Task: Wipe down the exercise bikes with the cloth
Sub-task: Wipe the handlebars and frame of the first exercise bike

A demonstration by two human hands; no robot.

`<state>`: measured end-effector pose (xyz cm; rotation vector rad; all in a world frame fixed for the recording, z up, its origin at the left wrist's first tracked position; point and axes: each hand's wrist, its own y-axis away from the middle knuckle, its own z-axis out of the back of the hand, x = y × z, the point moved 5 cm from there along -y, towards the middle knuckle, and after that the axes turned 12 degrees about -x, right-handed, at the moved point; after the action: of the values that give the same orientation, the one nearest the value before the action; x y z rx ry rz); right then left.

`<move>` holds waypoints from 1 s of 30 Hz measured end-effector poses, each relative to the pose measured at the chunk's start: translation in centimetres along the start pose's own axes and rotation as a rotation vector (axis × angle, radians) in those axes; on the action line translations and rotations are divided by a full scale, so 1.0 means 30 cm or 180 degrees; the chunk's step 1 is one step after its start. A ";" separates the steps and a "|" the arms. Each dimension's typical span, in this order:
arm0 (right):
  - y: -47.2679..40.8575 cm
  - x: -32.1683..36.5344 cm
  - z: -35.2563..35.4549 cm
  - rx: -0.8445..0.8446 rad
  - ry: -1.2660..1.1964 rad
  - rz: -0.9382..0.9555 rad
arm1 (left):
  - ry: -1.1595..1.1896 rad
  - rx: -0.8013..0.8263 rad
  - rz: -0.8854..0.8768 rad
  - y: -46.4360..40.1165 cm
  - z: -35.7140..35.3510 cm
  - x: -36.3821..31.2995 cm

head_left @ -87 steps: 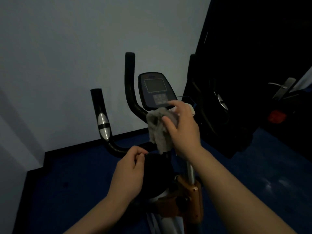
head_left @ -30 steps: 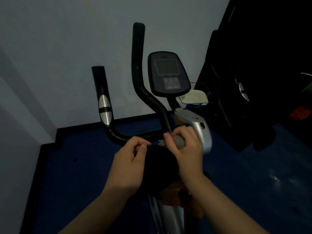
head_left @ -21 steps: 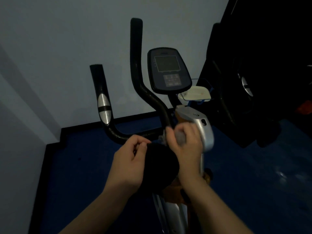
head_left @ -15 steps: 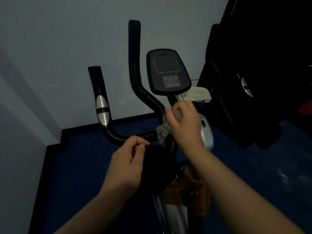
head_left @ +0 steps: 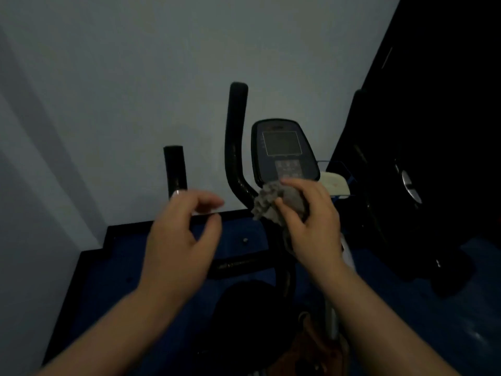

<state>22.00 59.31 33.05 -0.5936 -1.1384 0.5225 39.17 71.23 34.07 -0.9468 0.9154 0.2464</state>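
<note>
An exercise bike stands before me with black handlebars (head_left: 236, 137) and a dark console (head_left: 283, 151) with a grey screen. My right hand (head_left: 311, 221) grips a bunched grey cloth (head_left: 273, 200) just below the console's lower edge, against the handlebar stem. My left hand (head_left: 181, 234) hovers in the air left of the stem, fingers loosely curled around nothing, blurred by motion. It covers the lower part of the left grip (head_left: 174, 169). The black saddle (head_left: 249, 302) lies below, between my forearms.
A pale wall rises behind the bike, with a black skirting and blue floor (head_left: 113, 272). A second dark machine (head_left: 406, 185) stands close on the right. A white tray (head_left: 334, 183) sits just right of the console.
My left hand has let go of the saddle and risen toward the left grip. My right hand has carried the cloth up from the stem to the console's lower edge. The view tilted down.
</note>
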 end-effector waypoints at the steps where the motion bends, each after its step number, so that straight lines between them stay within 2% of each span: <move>1: -0.069 0.027 -0.038 0.0071 0.0054 0.0207 | -0.0052 -0.0181 -0.0180 -0.067 0.004 -0.005; 4: -0.167 0.076 -0.214 0.0798 0.0433 0.0595 | -0.0317 -0.0542 -0.0558 -0.252 -0.016 0.008; 6: -0.141 0.070 -0.264 0.1029 0.0369 0.0529 | -0.0614 -0.0420 -0.0564 -0.337 -0.050 0.057; 10: -0.011 -0.005 -0.136 0.0665 0.0335 0.0767 | -0.1177 0.0170 -0.0631 -0.377 -0.116 0.183; 13: -0.053 -0.009 -0.106 0.0788 0.0314 0.0752 | -0.1363 -0.0013 -0.0883 -0.372 -0.124 0.198; 17: -0.222 0.075 -0.266 0.0435 0.0357 0.0551 | -0.1283 -0.0213 -0.0837 -0.369 -0.125 0.195; 19: -0.196 0.081 -0.328 0.0623 0.0424 0.0350 | -0.1206 -0.0252 -0.0818 -0.363 -0.123 0.200; 23: -0.068 0.050 -0.234 0.0940 0.0402 0.0675 | -0.1142 -0.0286 -0.0797 -0.361 -0.126 0.211; 25: -0.110 0.042 -0.218 0.1033 0.0327 0.0535 | -0.1132 -0.0314 -0.0797 -0.365 -0.127 0.213; 28: -0.230 0.072 -0.282 0.0521 0.0027 0.0132 | -0.1118 -0.0324 -0.0789 -0.363 -0.124 0.212; 30: -0.264 0.101 -0.349 0.0280 -0.0032 0.0080 | -0.1151 -0.0306 -0.0789 -0.361 -0.125 0.210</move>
<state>33.49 53.72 37.29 -0.5302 -1.1129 0.5946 46.90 60.69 34.68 -1.0526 0.4528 0.2414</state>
